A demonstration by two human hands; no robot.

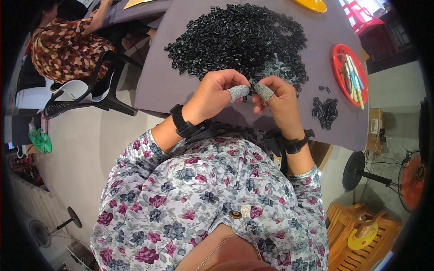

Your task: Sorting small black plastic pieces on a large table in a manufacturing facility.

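My left hand (221, 91) and my right hand (278, 95) meet over the near part of the table, fingertips almost touching. Both thumbs wear grey fabric wraps. Between the fingertips is a small black piece (251, 86), mostly covered by the fingers; it looks like those in the heap, and both hands seem closed on it. Just beyond them spreads a big heap of small black plastic pieces (235, 38). Thin greyish scraps (278, 68) lie at the heap's near right side. A smaller pile of black pieces (324, 113) sits to the right of my right hand.
The table has a grey-purple cover (158, 86). On its right edge rests a red plate (337, 67) with several slim-handled tools; a yellow dish (314, 4) is at the far edge. A black chair (115, 86) and another person (70, 49) are at left. Fans (411, 180) stand on the floor.
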